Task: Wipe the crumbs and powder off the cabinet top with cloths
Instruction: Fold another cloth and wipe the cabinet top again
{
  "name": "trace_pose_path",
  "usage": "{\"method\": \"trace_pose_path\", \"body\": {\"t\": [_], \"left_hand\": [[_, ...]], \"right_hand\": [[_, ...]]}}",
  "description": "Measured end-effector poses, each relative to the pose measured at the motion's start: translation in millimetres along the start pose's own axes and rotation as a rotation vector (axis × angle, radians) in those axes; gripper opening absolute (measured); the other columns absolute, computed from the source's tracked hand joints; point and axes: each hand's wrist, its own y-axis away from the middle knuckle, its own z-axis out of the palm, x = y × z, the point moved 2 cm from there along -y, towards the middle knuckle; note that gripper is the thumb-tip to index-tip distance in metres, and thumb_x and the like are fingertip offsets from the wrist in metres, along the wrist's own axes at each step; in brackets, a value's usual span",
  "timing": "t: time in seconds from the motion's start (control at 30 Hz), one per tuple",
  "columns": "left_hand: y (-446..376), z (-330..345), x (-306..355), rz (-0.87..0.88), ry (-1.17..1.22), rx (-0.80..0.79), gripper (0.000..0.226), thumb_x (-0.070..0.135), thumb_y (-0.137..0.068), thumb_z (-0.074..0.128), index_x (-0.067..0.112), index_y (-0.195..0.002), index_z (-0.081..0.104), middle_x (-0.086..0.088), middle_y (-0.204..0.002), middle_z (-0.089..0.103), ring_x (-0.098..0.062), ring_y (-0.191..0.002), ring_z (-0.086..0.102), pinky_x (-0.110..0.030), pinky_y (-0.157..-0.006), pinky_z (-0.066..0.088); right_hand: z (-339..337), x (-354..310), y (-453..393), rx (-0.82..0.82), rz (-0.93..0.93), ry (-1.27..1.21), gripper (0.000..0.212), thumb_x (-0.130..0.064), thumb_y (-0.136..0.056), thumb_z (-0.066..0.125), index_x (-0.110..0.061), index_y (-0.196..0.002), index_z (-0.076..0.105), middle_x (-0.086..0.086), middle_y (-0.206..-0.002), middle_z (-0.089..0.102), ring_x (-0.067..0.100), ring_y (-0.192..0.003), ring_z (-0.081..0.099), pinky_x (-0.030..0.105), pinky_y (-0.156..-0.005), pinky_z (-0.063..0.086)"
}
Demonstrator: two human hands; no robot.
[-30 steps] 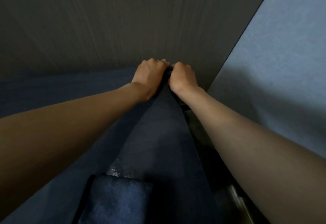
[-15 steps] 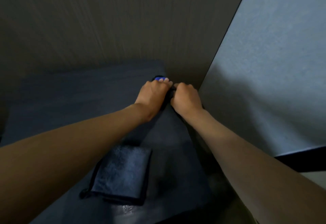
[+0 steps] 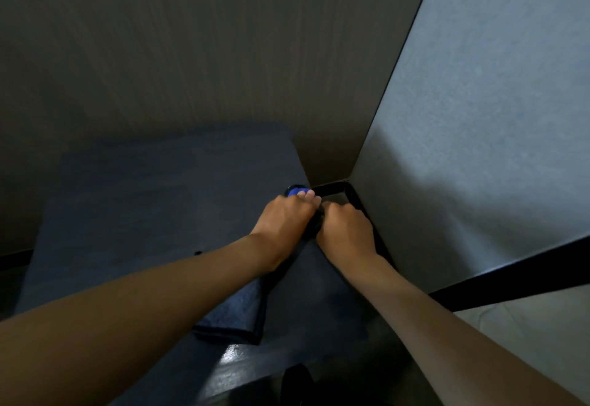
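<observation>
The dark cabinet top (image 3: 153, 214) fills the lower left of the head view. Both fists press together at its far right edge. My left hand (image 3: 284, 223) is closed on a dark bunched cloth (image 3: 314, 226); a bright blue bit (image 3: 295, 191) of it shows past the fingertips. Touching it on the right, my right hand (image 3: 346, 230) is closed on the same bundle, which is mostly hidden by the fingers. A second, folded dark blue cloth (image 3: 236, 313) lies flat on the top, partly under my left forearm. No crumbs or powder can be made out in the dim light.
A wood-grain wall (image 3: 191, 54) rises behind the cabinet. A grey panel (image 3: 479, 118) with a black frame (image 3: 510, 273) stands close on the right, leaving a narrow gap. The cabinet's glossy front edge (image 3: 230, 357) is near me.
The view has pulled back and tilted down, showing more of the cabinet top. Both fists stay together at the right edge. The folded cloth now lies partly under my left forearm.
</observation>
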Motion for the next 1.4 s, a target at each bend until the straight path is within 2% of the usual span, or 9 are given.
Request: {"method": "trace_pose_path", "body": {"t": [0.07, 0.17, 0.37, 0.5, 0.67, 0.8, 0.9, 1.13, 1.4], "left_hand": [[-3.6, 0.4, -4.9, 0.01, -0.003, -0.015, 0.049, 0.022, -0.101, 0.047, 0.02, -0.148, 0.036, 0.001, -0.156, 0.034, -0.02, -0.131, 0.05, -0.034, -0.096, 0.044], [-14.9, -0.9, -20.8, -0.01, -0.001, 0.002, 0.045, 0.024, -0.103, 0.042, 0.024, -0.148, 0.037, 0.005, -0.158, 0.033, -0.019, -0.133, 0.048, -0.034, -0.097, 0.043], [-53.0, -13.0, -57.2, -0.057, 0.002, 0.087, 0.032, 0.021, -0.104, 0.041, 0.021, -0.134, 0.053, -0.001, -0.135, 0.058, -0.03, -0.11, 0.062, -0.042, -0.087, 0.048], [-86.2, -9.5, -94.7, -0.119, -0.022, 0.09, 0.032, 0.027, -0.102, 0.039, 0.022, -0.129, 0.055, -0.011, -0.123, 0.065, -0.04, -0.1, 0.064, -0.048, -0.083, 0.053], [-128.0, -9.3, -128.7, -0.115, -0.122, 0.144, 0.029, 0.024, -0.101, 0.041, 0.021, -0.122, 0.06, -0.014, -0.111, 0.069, -0.041, -0.097, 0.065, -0.044, -0.077, 0.05], [-149.6, -6.2, -155.3, -0.204, -0.055, 0.12, 0.03, 0.027, -0.101, 0.044, 0.02, -0.118, 0.066, -0.019, -0.107, 0.068, -0.043, -0.098, 0.064, -0.045, -0.08, 0.051], [-158.4, -8.5, -172.9, -0.251, 0.103, 0.069, 0.031, 0.033, -0.101, 0.048, 0.02, -0.119, 0.069, -0.021, -0.109, 0.067, -0.042, -0.1, 0.063, -0.043, -0.082, 0.051], [-155.6, -12.2, -186.8, -0.269, 0.26, 0.039, 0.032, 0.03, -0.102, 0.048, 0.012, -0.112, 0.072, -0.022, -0.105, 0.066, -0.039, -0.096, 0.061, -0.033, -0.072, 0.039], [-115.3, -15.9, -216.4, -0.292, 0.224, 0.001, 0.034, 0.032, -0.104, 0.045, 0.012, -0.104, 0.072, -0.02, -0.097, 0.067, -0.035, -0.089, 0.062, -0.037, -0.075, 0.047]], "right_hand": [[-3.5, -3.2, -5.1, -0.01, 0.01, 0.006, 0.02, -0.018, -0.093, 0.05, -0.016, -0.107, 0.065, 0.008, -0.102, 0.067, 0.029, -0.094, 0.064, 0.031, -0.066, 0.039], [-6.7, -11.4, -20.7, -0.009, 0.013, 0.018, 0.025, -0.016, -0.092, 0.05, -0.014, -0.111, 0.065, 0.011, -0.107, 0.066, 0.033, -0.1, 0.062, 0.033, -0.068, 0.038], [-9.6, -33.6, -76.6, 0.047, -0.014, 0.042, 0.026, -0.017, -0.095, 0.05, -0.01, -0.115, 0.064, 0.015, -0.114, 0.065, 0.036, -0.106, 0.061, 0.037, -0.079, 0.048], [-9.3, -46.8, -122.6, 0.077, -0.021, 0.044, 0.026, -0.018, -0.098, 0.045, -0.009, -0.115, 0.062, 0.015, -0.117, 0.063, 0.036, -0.108, 0.06, 0.037, -0.078, 0.045], [-8.1, -59.7, -178.2, 0.096, 0.003, 0.012, 0.032, -0.022, -0.101, 0.04, -0.008, -0.121, 0.061, 0.017, -0.124, 0.06, 0.037, -0.116, 0.057, 0.039, -0.087, 0.047], [-5.3, -65.0, -208.1, 0.071, 0.002, 0.008, 0.03, -0.023, -0.099, 0.046, -0.007, -0.12, 0.059, 0.016, -0.125, 0.059, 0.037, -0.115, 0.056, 0.039, -0.083, 0.045], [-6.6, -67.4, -222.3, 0.019, -0.004, -0.007, 0.032, -0.024, -0.095, 0.055, -0.008, -0.123, 0.055, 0.016, -0.127, 0.056, 0.037, -0.116, 0.054, 0.04, -0.085, 0.046], [-10.1, -73.5, -239.6, -0.015, -0.144, 0.096, 0.032, -0.015, -0.094, 0.058, -0.007, -0.124, 0.054, 0.018, -0.128, 0.053, 0.038, -0.115, 0.054, 0.04, -0.087, 0.045], [2.2, -105.3, -235.8, -0.053, -0.317, 0.144, 0.032, -0.014, -0.098, 0.045, -0.011, -0.129, 0.054, 0.018, -0.13, 0.05, 0.039, -0.119, 0.051, 0.04, -0.091, 0.043]]}}
